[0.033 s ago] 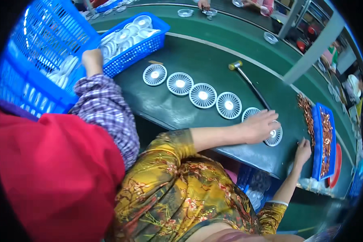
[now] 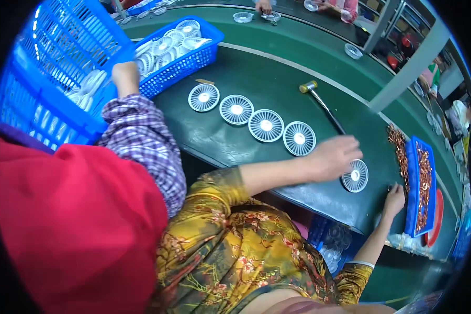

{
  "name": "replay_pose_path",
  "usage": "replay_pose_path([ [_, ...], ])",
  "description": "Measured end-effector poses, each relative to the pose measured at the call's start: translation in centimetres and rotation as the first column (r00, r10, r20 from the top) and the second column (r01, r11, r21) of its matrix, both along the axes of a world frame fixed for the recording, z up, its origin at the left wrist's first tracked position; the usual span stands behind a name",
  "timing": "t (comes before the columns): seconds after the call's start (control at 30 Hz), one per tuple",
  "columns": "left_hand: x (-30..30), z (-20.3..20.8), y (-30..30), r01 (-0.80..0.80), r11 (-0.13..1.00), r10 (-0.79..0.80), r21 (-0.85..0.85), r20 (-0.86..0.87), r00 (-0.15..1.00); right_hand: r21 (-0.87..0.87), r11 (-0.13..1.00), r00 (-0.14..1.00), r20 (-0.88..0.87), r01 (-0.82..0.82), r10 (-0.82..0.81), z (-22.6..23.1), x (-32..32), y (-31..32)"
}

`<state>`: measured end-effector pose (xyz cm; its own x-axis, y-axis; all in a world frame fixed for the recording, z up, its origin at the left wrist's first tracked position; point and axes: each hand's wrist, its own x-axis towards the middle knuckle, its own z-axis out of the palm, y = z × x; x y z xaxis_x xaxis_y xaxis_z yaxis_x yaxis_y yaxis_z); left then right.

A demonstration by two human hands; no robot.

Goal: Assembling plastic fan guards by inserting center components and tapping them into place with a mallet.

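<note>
My left hand (image 2: 331, 159) hovers over the dark green table at the right end of a row of round white slotted discs (image 2: 267, 125). Its fingers are curled together, and I cannot make out what they hold, if anything. Just beside its fingertips lies one slotted disc (image 2: 355, 176). My right hand (image 2: 395, 200) is closed in a pinch near the table's right side, with something small and dark at its fingertips. Beyond my left hand lies a mallet (image 2: 327, 111) with a yellow head.
A blue tray (image 2: 411, 196) of copper-coloured pieces stands at right, with loose pieces (image 2: 397, 149) beside it and a red dish (image 2: 437, 220) behind. At left, a co-worker's hand (image 2: 125, 76) is by blue baskets (image 2: 180, 68) of white discs. A green conveyor (image 2: 298, 39) runs behind.
My left hand has drawn slightly up and left, uncovering the rightmost disc and hiding the one next to it. The view has shifted slightly; my right hand stays pinched near the tray.
</note>
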<state>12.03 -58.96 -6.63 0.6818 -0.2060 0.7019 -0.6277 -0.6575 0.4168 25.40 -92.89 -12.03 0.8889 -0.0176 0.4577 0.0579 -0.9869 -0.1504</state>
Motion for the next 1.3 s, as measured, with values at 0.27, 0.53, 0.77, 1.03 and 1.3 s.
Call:
replay_pose_path([
  [0.27,-2.1,4.0,17.8,-0.678,0.701,0.708,-0.220,0.097,0.700,-0.073,0.997,0.997,0.076,0.012,-0.007,-0.4,-1.5,1.8],
  [0.53,-4.7,1.3,20.8,-0.776,0.598,0.794,-0.198,0.014,0.608,0.022,0.996,0.992,0.099,-0.083,0.081,0.0,-1.4,2.6],
  [0.77,-2.4,3.5,23.9,-0.822,0.552,0.833,-0.141,0.135,0.536,0.175,0.984,1.000,0.016,0.012,-0.015,-0.3,-1.3,2.0],
  [1.03,2.4,5.3,36.2,-0.914,0.059,0.979,0.400,-0.200,-0.025,0.304,0.953,1.000,-0.018,-0.009,0.015,0.9,-2.6,1.3],
  [1.3,-1.8,1.3,50.6,-0.885,0.256,0.961,0.389,0.001,0.278,0.266,0.948,0.982,-0.025,-0.173,0.186,2.2,-3.7,3.1],
])
